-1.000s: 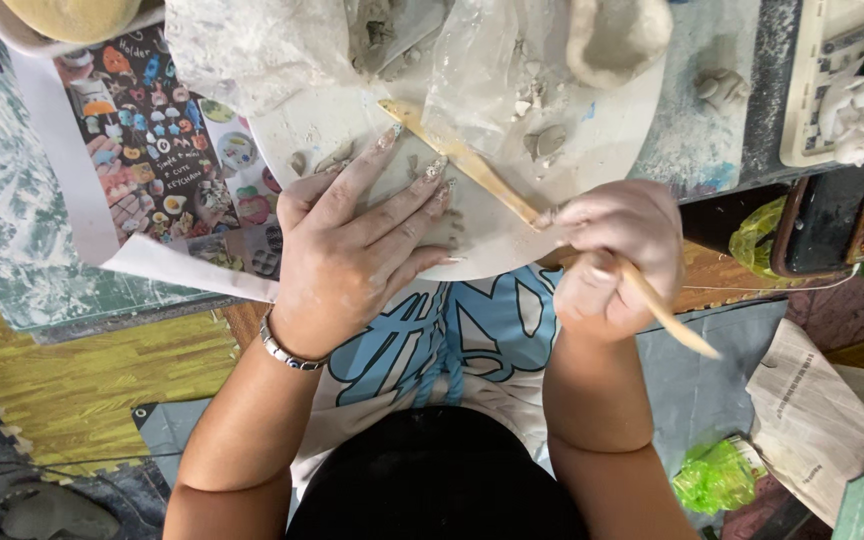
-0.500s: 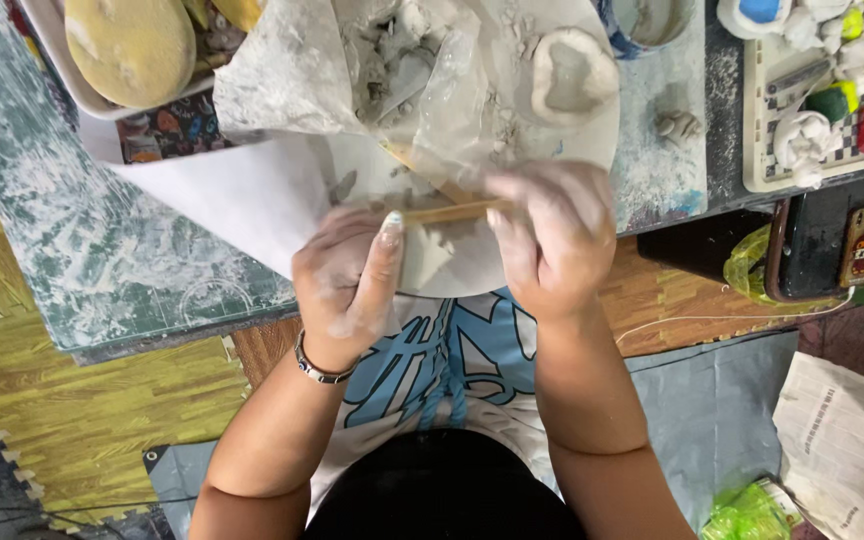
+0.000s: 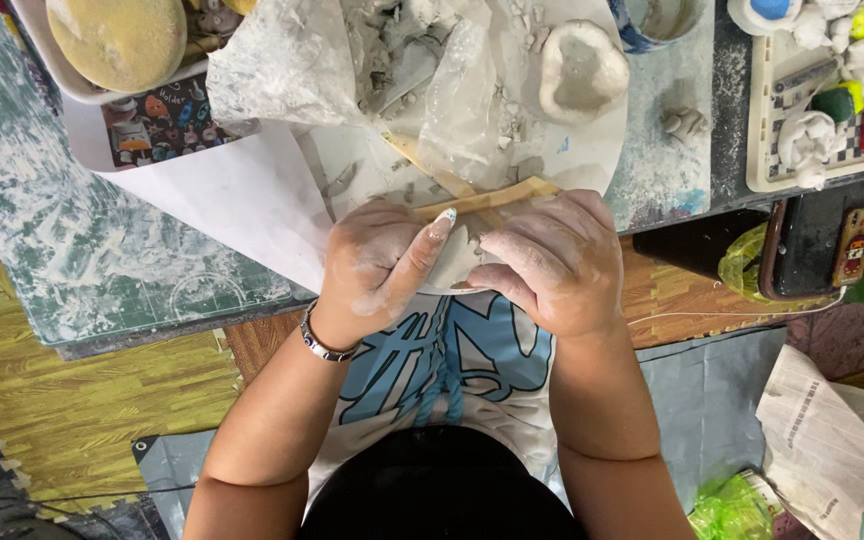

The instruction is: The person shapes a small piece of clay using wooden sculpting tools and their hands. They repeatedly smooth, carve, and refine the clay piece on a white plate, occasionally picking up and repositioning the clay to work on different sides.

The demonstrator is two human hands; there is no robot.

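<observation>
A colourful sticker-covered sheet lies at ten o'clock, folded newspaper at four. The flat pale wooden modelling stick lies crosswise at centre, pinched between the clay-dusted left hand and right hand over a round white board. The white tray holds a yellowish sponge.

Quick count: two clay-dusted hands, left and right, one flat wooden modelling stick, one heart-shaped clay bowl, one round yellow sponge, one crumpled plastic sheet, one bracelet.
</observation>
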